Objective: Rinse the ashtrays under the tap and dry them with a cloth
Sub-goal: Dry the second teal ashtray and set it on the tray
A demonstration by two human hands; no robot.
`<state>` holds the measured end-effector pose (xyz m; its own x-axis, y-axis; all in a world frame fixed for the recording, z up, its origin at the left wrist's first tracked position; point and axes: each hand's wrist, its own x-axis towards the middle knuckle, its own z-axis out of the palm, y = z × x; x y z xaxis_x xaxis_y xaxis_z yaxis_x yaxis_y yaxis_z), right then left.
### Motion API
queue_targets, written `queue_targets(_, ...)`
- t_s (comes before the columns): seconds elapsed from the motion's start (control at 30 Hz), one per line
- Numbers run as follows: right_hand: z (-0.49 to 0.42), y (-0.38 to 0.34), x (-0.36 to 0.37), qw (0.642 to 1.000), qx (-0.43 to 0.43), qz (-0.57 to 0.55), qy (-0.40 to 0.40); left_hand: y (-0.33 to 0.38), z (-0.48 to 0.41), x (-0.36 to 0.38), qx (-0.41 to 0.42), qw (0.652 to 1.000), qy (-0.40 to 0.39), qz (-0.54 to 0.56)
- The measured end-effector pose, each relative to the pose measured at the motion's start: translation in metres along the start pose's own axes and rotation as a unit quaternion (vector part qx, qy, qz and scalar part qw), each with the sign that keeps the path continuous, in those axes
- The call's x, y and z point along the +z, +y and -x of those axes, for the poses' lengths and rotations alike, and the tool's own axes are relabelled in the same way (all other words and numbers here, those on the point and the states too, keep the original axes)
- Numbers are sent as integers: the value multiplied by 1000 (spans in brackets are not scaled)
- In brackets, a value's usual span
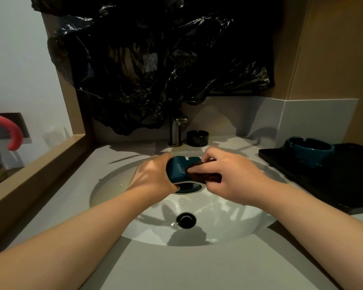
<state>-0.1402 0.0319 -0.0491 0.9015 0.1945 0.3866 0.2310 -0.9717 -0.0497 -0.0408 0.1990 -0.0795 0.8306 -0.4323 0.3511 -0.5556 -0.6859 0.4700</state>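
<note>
**Ashtray held above the basin with cloth against it**

Ashtray, teal and glazed, sits tipped on its side in the air over the white sink, above and behind the black drain. The left hand grips it from the left, fingers curled round its wall. The right hand pinches a dark brown cloth between thumb and fingers and holds it against the ashtray's right side, so the cloth touches the glaze.

Behind the basin stands the metal tap, and just to its right a black ashtray rests upright on the grey desk. Further right lies a black tray, carrying a second teal ashtray near its back edge, well apart from the hands.

Crumpled black plastic sheeting hangs on the wall above the tap. At the far left, a pink curved handle shows beyond the desk's raised wooden edge.
</note>
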Motion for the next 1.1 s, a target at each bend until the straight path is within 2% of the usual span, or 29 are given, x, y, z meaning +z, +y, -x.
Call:
queue_targets(0.1,0,4,1,998,17,-42,43,4,1,0,-27,999,-1,36)
queue_targets(0.27,1,19,4,975,134,-121,126,7,4,-2,-29,996,23,81)
queue_targets(0.33,0,11,4,979,119,-94,139,8,6,-3,-12,996,40,73)
queue_targets(0.43,0,-9,4,986,30,-34,161,11,9,-4,44,997,68,14)
queue_targets(0.5,0,-13,5,983,16,-38,179,12,10,-6,52,995,78,12)
queue_targets(0.6,-3,-1,7,961,110,-123,223,14,12,-8,53,993,101,29)
queue_targets(0.7,-4,9,9,945,172,-181,212,14,13,-8,52,992,105,36)
queue_targets(0.77,-2,5,9,949,141,-181,215,14,13,-7,55,992,105,36)
queue_targets(0.87,0,-6,7,964,34,-126,233,14,13,-7,51,991,111,44)
queue_targets(0.93,0,-5,11,965,-4,-106,240,15,13,-7,48,991,117,52)
queue_targets(1.0,-2,0,14,945,49,-209,247,14,11,-6,41,989,125,63)
queue_targets(1.07,-4,6,18,902,128,-349,219,13,10,-6,32,989,122,71)
queue_targets(1.1,-5,7,20,892,158,-367,212,13,10,-6,30,990,117,72)
